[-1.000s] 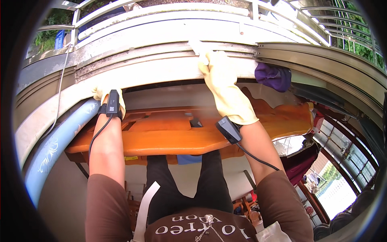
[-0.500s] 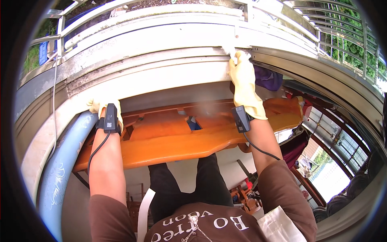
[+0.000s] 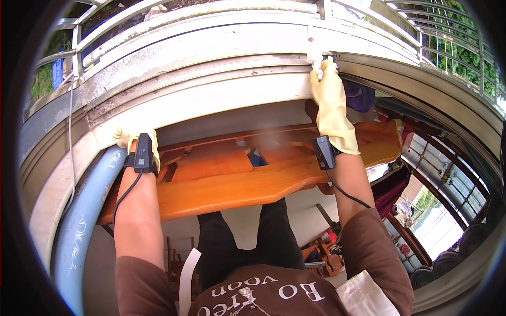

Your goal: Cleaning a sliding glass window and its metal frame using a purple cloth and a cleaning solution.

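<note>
My right hand (image 3: 328, 87), in a pale yellow rubber glove, pinches a crumpled white wipe (image 3: 317, 59) against the sliding-window track (image 3: 237, 75). Dark dirt lies along the grooves of this track toward its left end. On the left, my left hand (image 3: 129, 138) wears a matching glove and braces on the inner edge of the pale window sill (image 3: 211, 102), its fingers curled over it. The fingertips are partly hidden. Just below that hand stands a light blue patterned column (image 3: 89, 210).
An orange wooden bench (image 3: 226, 197) stretches below the sill, in front of my legs. Beyond the window runs a metal railing (image 3: 158, 26). A sliding window frame (image 3: 411, 87) lies at the right, near a purple cloth (image 3: 359, 97). A thin cable (image 3: 72, 142) hangs at the left.
My right hand has slid a little to the right and farther along the track with the wipe. My left hand stays on the sill. The view has shifted slightly.
</note>
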A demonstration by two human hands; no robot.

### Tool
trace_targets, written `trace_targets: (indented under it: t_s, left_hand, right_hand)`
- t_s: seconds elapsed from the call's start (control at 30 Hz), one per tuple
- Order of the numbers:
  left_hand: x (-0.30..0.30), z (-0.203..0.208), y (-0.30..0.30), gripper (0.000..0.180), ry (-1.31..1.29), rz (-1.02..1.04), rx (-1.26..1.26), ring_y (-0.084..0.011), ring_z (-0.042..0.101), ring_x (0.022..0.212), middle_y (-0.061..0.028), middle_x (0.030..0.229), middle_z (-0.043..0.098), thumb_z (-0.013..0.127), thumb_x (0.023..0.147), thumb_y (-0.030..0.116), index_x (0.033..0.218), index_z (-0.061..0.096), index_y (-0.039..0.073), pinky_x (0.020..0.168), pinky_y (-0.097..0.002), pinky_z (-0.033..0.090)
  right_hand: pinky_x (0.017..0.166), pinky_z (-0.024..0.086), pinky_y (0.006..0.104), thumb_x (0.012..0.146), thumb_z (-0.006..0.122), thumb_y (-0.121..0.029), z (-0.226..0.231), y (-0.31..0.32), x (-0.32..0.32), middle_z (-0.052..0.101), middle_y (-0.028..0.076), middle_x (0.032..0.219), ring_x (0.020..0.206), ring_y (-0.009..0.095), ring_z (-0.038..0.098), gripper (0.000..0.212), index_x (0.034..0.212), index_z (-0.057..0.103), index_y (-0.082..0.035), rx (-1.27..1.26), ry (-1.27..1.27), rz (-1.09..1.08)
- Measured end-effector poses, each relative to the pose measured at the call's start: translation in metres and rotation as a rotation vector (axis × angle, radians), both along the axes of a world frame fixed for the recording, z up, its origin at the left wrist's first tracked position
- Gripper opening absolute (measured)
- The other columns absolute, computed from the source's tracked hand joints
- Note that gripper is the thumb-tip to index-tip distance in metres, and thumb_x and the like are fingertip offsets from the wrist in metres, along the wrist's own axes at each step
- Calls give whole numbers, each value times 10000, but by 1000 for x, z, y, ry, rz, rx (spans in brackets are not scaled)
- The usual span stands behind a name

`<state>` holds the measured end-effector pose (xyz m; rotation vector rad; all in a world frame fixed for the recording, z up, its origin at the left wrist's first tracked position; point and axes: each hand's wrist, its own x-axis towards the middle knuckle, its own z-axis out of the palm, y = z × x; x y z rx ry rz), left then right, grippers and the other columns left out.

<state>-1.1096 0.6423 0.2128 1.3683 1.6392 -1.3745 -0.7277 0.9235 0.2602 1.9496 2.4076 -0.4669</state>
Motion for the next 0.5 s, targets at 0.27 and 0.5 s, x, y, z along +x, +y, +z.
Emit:
trace_targets:
  t_s: [0.27, 0.5]
  left_hand:
    - [14, 31, 9, 96, 87, -43, -40, -188, 603, 521, 33, 594, 612, 772, 756, 296, 682, 746, 240, 411, -399, 357]
    - [14, 16, 22, 56, 81, 36, -75, -184, 630, 569, 33, 637, 634, 757, 793, 294, 764, 770, 248, 438, -418, 387]
  right_hand:
    - [686, 550, 435, 895, 734, -138, 18, -39, -28, 680, 172, 837, 752, 349, 698, 242, 1090, 613, -65, -200, 385, 162]
    - [720, 556, 467, 921, 737, -319, -7, -10, 34, 692, 192, 1085, 854, 393, 704, 456, 1248, 519, -87, 75, -11, 266]
